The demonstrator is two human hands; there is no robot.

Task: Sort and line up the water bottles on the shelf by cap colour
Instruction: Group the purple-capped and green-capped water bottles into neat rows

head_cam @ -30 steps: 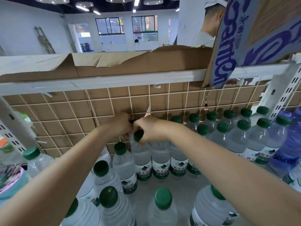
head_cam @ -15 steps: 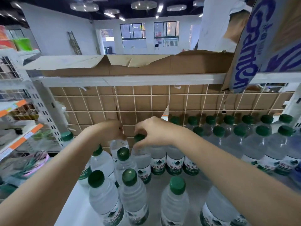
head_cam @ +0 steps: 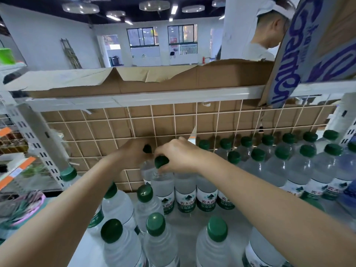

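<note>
both forearms reach forward over the shelf [head_cam: 123, 253] to its back row. the left hand [head_cam: 133, 154] is curled over a bottle [head_cam: 146, 171] at the wire grid [head_cam: 115, 130], its green cap [head_cam: 147, 148] showing between the fingers. the right hand [head_cam: 180, 157] grasps the green cap [head_cam: 161, 162] of the next bottle [head_cam: 163, 186], fingers bent round the top. both bottles are clear, upright, touching each other, at the left end of the green-capped row [head_cam: 267, 151].
</note>
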